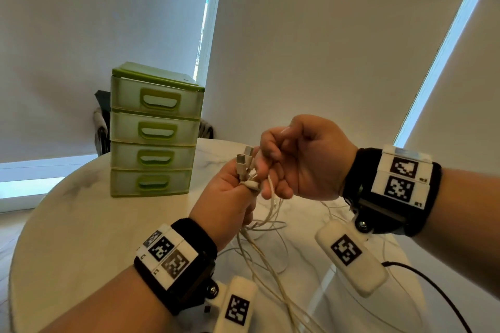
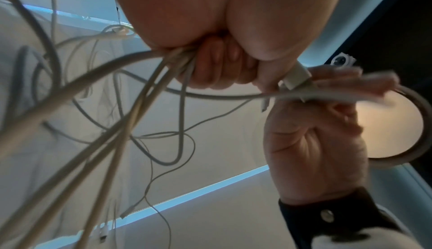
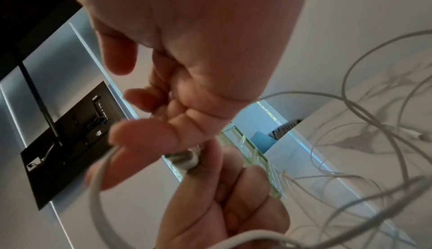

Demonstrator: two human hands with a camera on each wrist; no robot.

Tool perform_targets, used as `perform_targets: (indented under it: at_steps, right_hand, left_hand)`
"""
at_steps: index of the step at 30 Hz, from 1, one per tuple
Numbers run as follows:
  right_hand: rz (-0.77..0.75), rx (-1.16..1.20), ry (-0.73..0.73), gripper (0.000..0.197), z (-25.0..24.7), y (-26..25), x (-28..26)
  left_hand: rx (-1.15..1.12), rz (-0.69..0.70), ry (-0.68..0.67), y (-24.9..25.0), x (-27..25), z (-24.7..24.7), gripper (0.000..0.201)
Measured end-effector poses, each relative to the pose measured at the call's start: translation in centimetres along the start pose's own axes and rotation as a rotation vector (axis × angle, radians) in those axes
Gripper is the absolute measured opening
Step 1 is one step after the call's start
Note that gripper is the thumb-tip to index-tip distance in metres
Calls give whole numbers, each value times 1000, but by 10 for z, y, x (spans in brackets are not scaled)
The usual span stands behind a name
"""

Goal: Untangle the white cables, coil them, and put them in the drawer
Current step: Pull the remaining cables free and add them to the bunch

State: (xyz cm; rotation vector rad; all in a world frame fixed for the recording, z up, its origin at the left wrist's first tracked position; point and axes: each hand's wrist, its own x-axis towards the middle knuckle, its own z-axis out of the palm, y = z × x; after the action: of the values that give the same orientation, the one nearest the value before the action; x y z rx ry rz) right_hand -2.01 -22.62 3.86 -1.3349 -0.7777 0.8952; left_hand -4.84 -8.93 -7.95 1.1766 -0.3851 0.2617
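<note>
White cables (image 1: 266,249) hang in a tangled bunch above the round marble table (image 1: 81,224), their loose strands trailing onto its top. Left hand (image 1: 230,197) has its fingers curled round the bunch just below the connector plugs (image 1: 244,161), which stick up above its grip. Right hand (image 1: 303,159), touching the left, pinches one strand with curled fingers. Behind stands a green four-drawer organizer (image 1: 154,132), every drawer closed.
</note>
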Motion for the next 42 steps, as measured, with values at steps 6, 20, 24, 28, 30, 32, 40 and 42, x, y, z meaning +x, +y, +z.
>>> perform_targets:
  at_steps: [6,20,24,28,30,32,40,42]
  right_hand:
    - [-58,-59,113,22,-4,-9,-1]
    - [328,-1689,656,19,-55,-1,5]
    - [398,-1859,815,23,-91,-26,-1]
    - [294,-1644,975,20,-117,-42,-15]
    - [98,-1532,1074,18,-119,-51,-21]
    - [3,-1439,1109,17,-119,-58,-26]
    - [-19,-1308,1418,16,-144,-97,-125]
    - [177,-1391,1483,21,-153,-106,-173]
  left_hand:
    - [28,-35,134,-3,5,-3,31]
    - [-221,-60,116,4,6,-4,17]
    - [-274,-65,90,9,4,-4,12]
    - [-278,-71,84,10,4,-3,8]
    - [-245,-73,95,7,4,-3,8]
    - [-195,-71,108,4,4,-3,14]
    - [-74,-202,305,-11,9,-11,14]
    - [-141,-215,343,-11,10,-13,14]
